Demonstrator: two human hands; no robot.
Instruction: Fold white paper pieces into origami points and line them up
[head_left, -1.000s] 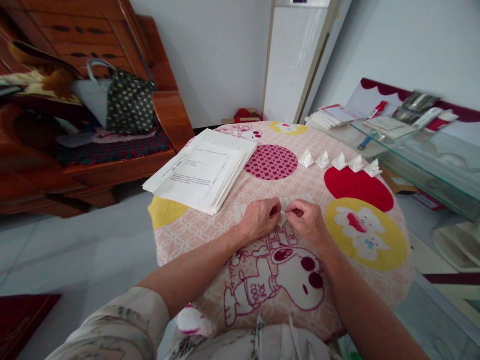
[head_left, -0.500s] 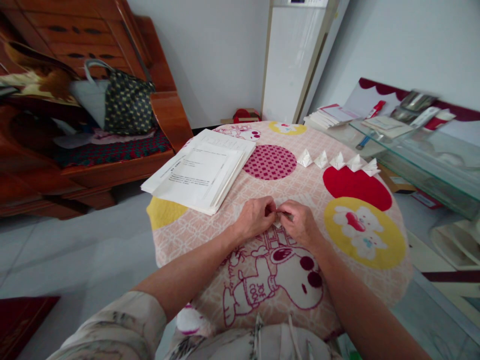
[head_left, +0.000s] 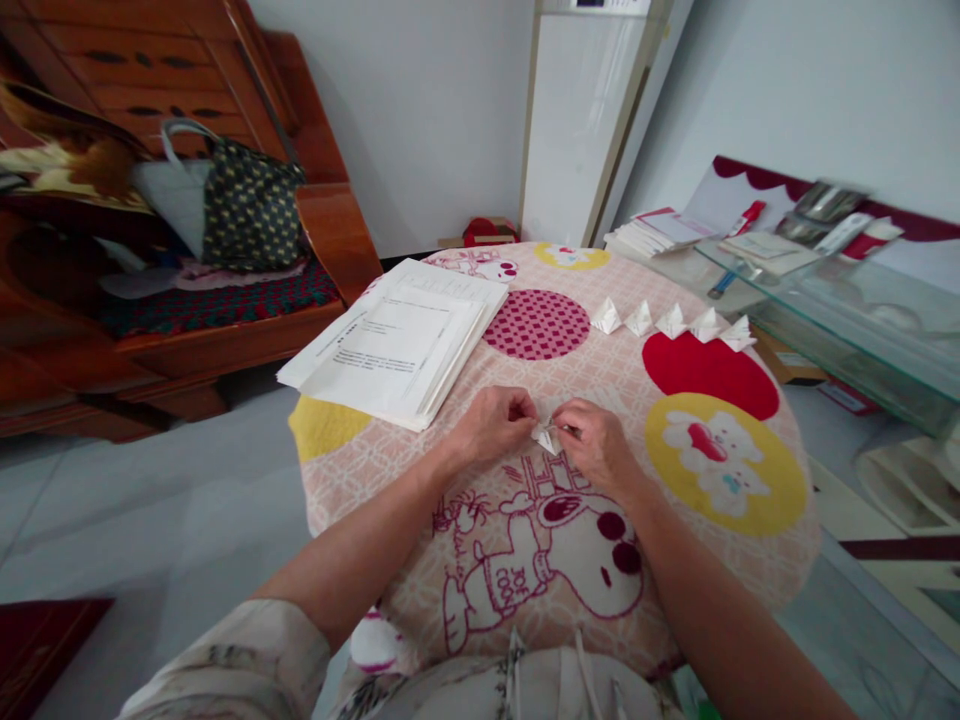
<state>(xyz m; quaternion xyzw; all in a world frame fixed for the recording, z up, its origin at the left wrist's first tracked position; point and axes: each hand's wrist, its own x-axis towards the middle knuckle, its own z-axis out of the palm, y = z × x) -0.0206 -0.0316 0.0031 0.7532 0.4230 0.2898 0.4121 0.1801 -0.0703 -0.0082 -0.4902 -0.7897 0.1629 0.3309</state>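
Between my fingertips, low over the middle of the round table, is a small piece of folded white paper (head_left: 547,439) with a pointed lower end. My left hand (head_left: 499,420) pinches its left side, with the fingers curled. From the other side, my right hand (head_left: 590,434) grips it between thumb and forefinger. My fingers cover part of the folds. Farther back on the right, several folded white paper pieces (head_left: 640,318) with pointed tops stand in a row on the patterned tablecloth (head_left: 600,375).
A stack of printed sheets (head_left: 390,345) lies at the table's left. To the right is a glass shelf (head_left: 847,310) with papers and a metal container (head_left: 831,203). A wooden bench (head_left: 337,225) with a dotted bag (head_left: 251,205) stands at the far left.
My hands have come slightly apart, and more of the folded paper shows between them. The whole view has shifted a little.
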